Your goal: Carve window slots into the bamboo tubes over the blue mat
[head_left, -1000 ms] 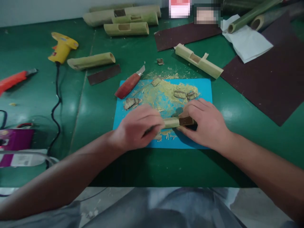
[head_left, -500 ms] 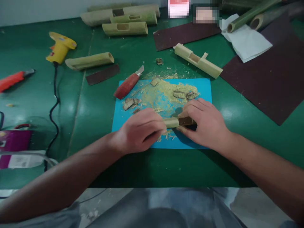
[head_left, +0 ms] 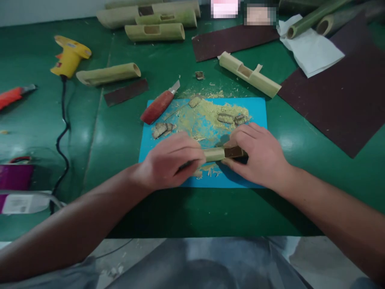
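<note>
A short pale bamboo tube (head_left: pixel 214 154) lies across the near part of a blue mat (head_left: pixel 258 108). My left hand (head_left: pixel 170 160) is closed round its left end. My right hand (head_left: pixel 258 154) pinches a dark brown strip of sandpaper (head_left: pixel 234 151) wrapped against the tube's right end. Yellowish sawdust (head_left: pixel 207 114) and small cut bamboo chips (head_left: pixel 162 129) cover the mat behind my hands.
A red-handled knife (head_left: pixel 158 106) lies at the mat's far left corner. Notched bamboo pieces (head_left: pixel 249 75), (head_left: pixel 108 74), (head_left: pixel 155 32) and dark sandpaper sheets (head_left: pixel 337 96), (head_left: pixel 234 38) lie on the green table. A yellow glue gun (head_left: pixel 67 56) with its cord sits far left.
Both hands stay on the tube with only slight shifts; the view has tipped a little so everything sits slightly lower left.
</note>
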The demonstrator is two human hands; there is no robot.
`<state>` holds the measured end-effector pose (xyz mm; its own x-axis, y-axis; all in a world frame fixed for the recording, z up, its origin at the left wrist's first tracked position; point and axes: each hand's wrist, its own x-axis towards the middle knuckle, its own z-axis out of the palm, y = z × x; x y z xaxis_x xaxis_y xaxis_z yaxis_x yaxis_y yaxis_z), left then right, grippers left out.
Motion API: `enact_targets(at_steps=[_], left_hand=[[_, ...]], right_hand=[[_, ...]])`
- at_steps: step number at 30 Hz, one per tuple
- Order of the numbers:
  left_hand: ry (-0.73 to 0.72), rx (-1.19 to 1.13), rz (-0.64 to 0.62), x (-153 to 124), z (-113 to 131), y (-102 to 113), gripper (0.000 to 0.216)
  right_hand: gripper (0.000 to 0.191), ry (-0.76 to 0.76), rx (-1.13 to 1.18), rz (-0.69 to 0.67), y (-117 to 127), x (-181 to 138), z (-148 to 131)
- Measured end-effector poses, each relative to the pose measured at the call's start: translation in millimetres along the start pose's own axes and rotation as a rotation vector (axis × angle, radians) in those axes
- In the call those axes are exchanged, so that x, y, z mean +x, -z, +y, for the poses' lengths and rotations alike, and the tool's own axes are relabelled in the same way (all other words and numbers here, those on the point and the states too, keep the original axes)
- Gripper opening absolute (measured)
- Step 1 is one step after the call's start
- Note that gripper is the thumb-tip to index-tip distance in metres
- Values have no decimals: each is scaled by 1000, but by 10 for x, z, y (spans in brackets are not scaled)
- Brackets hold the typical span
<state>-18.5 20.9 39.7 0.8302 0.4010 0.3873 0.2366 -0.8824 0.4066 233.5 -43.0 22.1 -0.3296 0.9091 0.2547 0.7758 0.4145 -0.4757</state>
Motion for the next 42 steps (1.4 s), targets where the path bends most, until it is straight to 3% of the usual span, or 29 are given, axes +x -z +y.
enact_targets(at_steps=[6,16,20,24,33,42], left_hand=[[-31,-24,-29,7,-2,3,12],[-44,35,62,6,-46,-14,8],[-48,-7,-5,11,-31,-2,10],[-18,46,33,14,-17,6,10],[-20,-9,-12,38,-6,10,13],[70,1,-38,11,-20,14,12]], right_hand=[[20,-7,6,-20,14,1,0],[20,-5,0,-1,4,2,-6],[20,-6,2,-13,8,-1,-4],[20,-15,4,-19,8,-3,0],[20,-12,-7,-20,17,7,-15],[20,-7,-9,-19,10,-7,-9]])
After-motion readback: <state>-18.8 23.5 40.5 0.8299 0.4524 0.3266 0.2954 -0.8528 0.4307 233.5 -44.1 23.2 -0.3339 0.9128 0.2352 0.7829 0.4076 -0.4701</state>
